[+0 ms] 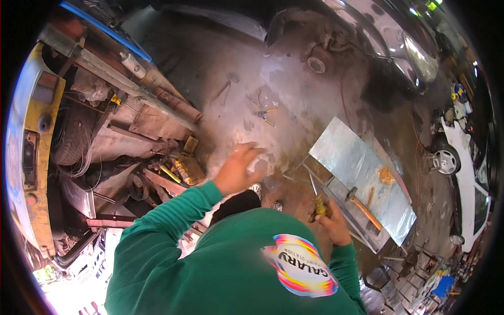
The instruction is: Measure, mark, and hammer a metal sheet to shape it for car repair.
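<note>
A right hand (333, 223) gripped a yellow-handled screwdriver-like tool (319, 203) right of lower center while the left hand (237, 170), near center, hung loose with nothing visible in it, the tool apparently not yet applied and a hammer (366, 211) lying untouched at right.

Floor (294, 142): grimy grey concrete, some yellow-handled tools (269, 111) just lying there
Metal sheet (352, 152): shiny, kinda orange-stained, wooden-handled hammer (366, 212) lying along one edge

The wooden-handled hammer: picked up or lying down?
Lying down: neither hand touches the hammer; the right hand holds a yellow-handled tool instead.
</note>
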A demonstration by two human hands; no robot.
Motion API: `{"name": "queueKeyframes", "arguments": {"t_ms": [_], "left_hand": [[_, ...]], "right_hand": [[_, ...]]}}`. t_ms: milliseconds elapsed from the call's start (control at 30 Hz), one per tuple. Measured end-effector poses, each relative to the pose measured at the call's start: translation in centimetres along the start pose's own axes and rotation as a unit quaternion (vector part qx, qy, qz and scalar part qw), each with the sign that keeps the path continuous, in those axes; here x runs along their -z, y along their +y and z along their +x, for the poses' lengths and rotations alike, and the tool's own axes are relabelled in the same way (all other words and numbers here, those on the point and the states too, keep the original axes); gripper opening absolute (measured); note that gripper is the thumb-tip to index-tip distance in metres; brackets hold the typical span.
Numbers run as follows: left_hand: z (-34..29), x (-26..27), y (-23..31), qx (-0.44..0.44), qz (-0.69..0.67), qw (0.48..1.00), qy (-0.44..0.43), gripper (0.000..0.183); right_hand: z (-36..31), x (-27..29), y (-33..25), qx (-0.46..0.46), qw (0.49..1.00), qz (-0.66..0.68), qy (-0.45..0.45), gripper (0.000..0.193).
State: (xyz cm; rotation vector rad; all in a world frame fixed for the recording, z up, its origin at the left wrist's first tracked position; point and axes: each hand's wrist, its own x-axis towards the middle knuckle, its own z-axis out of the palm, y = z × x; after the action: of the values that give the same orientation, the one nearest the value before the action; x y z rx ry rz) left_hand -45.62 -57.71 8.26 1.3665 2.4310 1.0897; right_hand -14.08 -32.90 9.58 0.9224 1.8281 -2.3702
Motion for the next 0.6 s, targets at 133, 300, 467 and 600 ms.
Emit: {"name": "queueKeyframes", "arguments": {"t_ms": [133,300,467,600], "left_hand": [[-4.2,0.2,-9.3,0.113,0.034,0.993,0.018,0.051],[-5.0,0.7,-17.2,0.385,0.075,0.919,-0.047,0.044],[-0.6,-1.3,-35.0,0.499,-0.025,0.861,-0.093,0.049],[6.5,-8.3,-55.4,0.56,-0.03,0.816,-0.141,0.048]], "right_hand": [[6.0,-2.2,1.3,0.04,0.975,-0.214,-0.05,0.041],[13.0,-6.4,-0.7,-0.052,0.984,-0.163,-0.048,0.02],[23.6,-7.3,1.8,-0.093,0.952,-0.291,-0.033,0.035],[31.3,-10.1,5.4,-0.218,0.927,-0.293,0.09,0.03]]}}
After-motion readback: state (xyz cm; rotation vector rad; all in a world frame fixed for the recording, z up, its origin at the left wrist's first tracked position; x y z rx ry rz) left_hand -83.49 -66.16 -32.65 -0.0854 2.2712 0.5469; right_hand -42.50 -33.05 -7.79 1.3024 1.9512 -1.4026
